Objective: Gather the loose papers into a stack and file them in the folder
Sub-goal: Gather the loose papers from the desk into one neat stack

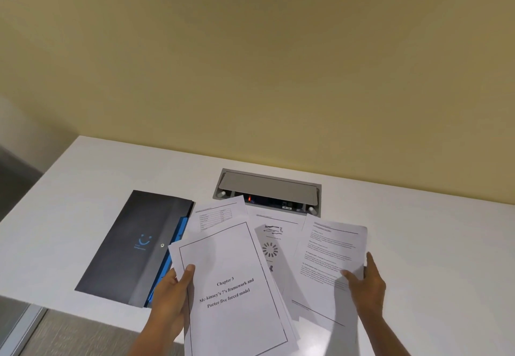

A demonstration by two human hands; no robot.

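Several printed white papers lie fanned on a white table (83, 177). My left hand (172, 291) grips the left edge of the top sheet, a bordered title page (231, 286) reading "Chapter 3", with more sheets under it. My right hand (365, 280) pinches the right edge of a text page (328, 261), thumb on top. Between them lies a page with a circular figure (271, 247), and behind a page with a table (217, 213). A dark folder (133, 247) with a blue smiley logo and blue inner pockets lies shut at the left, touching the papers.
A grey cable box with its flap up (267, 191) is set into the table behind the papers, against a yellow wall. The table's left front corner drops to grey floor (69, 333) near the folder.
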